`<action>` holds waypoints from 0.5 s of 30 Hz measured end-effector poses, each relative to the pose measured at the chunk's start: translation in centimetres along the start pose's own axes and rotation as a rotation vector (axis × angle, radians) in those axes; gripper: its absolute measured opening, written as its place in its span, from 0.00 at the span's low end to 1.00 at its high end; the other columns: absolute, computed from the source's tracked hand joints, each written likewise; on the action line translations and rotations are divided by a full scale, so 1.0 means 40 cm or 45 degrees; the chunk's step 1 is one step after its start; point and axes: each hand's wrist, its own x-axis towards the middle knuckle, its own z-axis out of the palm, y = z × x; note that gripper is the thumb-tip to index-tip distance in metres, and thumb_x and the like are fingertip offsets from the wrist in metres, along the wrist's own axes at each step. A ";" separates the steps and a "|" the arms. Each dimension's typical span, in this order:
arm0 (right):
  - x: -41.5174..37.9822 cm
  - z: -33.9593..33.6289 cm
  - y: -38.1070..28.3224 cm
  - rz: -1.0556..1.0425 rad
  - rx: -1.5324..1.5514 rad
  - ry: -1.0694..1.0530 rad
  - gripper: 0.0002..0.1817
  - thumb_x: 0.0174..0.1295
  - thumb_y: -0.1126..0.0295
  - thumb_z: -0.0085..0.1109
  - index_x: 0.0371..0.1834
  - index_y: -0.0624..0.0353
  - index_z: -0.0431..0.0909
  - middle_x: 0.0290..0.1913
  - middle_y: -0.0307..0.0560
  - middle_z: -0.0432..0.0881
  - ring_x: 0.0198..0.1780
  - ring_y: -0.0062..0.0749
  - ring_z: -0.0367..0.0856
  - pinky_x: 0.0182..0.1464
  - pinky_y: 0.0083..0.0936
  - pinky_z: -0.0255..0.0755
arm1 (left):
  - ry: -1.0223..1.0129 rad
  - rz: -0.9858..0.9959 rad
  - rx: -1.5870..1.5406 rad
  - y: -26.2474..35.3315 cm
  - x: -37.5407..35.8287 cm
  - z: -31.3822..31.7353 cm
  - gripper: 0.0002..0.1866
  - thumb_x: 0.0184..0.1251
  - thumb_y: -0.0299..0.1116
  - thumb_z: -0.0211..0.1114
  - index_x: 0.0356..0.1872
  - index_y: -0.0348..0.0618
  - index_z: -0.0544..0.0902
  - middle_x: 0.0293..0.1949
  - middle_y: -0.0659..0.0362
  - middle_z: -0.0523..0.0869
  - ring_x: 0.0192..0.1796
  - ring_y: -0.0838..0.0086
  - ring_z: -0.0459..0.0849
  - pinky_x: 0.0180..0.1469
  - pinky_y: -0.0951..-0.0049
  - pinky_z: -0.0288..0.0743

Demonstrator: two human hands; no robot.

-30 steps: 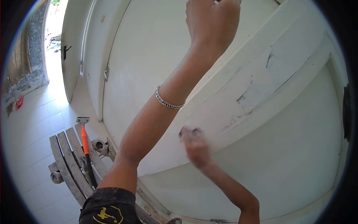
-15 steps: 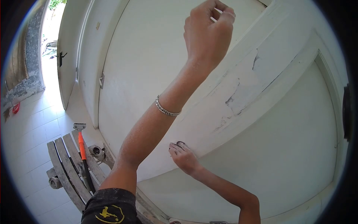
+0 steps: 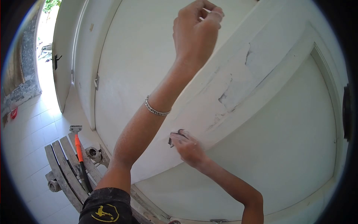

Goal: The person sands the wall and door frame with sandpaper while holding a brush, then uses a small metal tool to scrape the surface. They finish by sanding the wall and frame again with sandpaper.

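Observation:
My left hand [image 3: 197,35] is raised at the top of the view, its fingers curled in toward the thumb. Whatever it may hold is hidden; the wrist bears a chain bracelet [image 3: 154,108]. Lower down, my right hand [image 3: 189,150] is pressed to the white wall strip [image 3: 197,123] between two pale door panels. It grips a dark, folded piece of sandpaper [image 3: 170,142], whose edges show past the fingers. Dust whitens the fingertips. Up and to the right of this hand, the strip has cracks and chipped patches [image 3: 223,98].
At lower left stands a slatted wooden bench [image 3: 61,164] with an orange-and-black long-handled scraper [image 3: 78,147] lying on it. Behind it, a door [image 3: 67,56] stands ajar onto daylight. A red object [image 3: 14,112] is on the tiled floor [image 3: 33,130].
My right hand has slid slightly up along the wall with the sandpaper, and more of its edge shows. The raised left hand and the surroundings have shifted a little leftward in view.

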 end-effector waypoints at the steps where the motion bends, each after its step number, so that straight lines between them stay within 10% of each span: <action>1: -0.003 -0.033 0.003 0.106 0.100 -0.012 0.20 0.64 0.75 0.55 0.60 0.68 0.77 0.56 0.56 0.86 0.63 0.48 0.82 0.72 0.39 0.70 | 0.006 0.038 0.040 0.009 0.002 -0.003 0.12 0.69 0.35 0.60 0.33 0.35 0.84 0.24 0.59 0.81 0.30 0.78 0.76 0.33 0.73 0.68; 3: 0.064 -0.142 0.069 0.310 -0.058 0.395 0.23 0.61 0.80 0.56 0.62 0.66 0.76 0.60 0.54 0.84 0.57 0.49 0.85 0.72 0.46 0.69 | 0.014 0.071 0.090 0.015 0.007 -0.013 0.12 0.69 0.35 0.60 0.32 0.35 0.84 0.24 0.59 0.81 0.29 0.78 0.76 0.33 0.73 0.68; 7: 0.140 -0.148 0.075 0.361 0.075 0.387 0.22 0.65 0.77 0.54 0.64 0.69 0.74 0.58 0.57 0.85 0.54 0.48 0.86 0.66 0.41 0.75 | 0.015 0.073 -0.084 -0.011 0.013 0.000 0.12 0.70 0.35 0.60 0.32 0.37 0.84 0.24 0.60 0.81 0.29 0.78 0.75 0.34 0.75 0.68; 10: 0.044 0.085 0.019 -0.178 -0.306 0.148 0.18 0.68 0.71 0.54 0.57 0.69 0.79 0.47 0.58 0.87 0.54 0.43 0.87 0.66 0.35 0.77 | 0.018 0.073 -0.093 -0.009 -0.002 0.019 0.13 0.70 0.35 0.60 0.32 0.37 0.84 0.24 0.60 0.81 0.29 0.78 0.76 0.34 0.75 0.68; 15: 0.086 -0.167 0.113 0.130 -0.204 0.275 0.19 0.70 0.72 0.53 0.61 0.67 0.78 0.56 0.55 0.87 0.59 0.47 0.85 0.67 0.38 0.75 | 0.002 0.103 -0.043 0.003 -0.003 0.003 0.12 0.71 0.34 0.60 0.32 0.36 0.83 0.24 0.60 0.80 0.30 0.79 0.75 0.34 0.76 0.67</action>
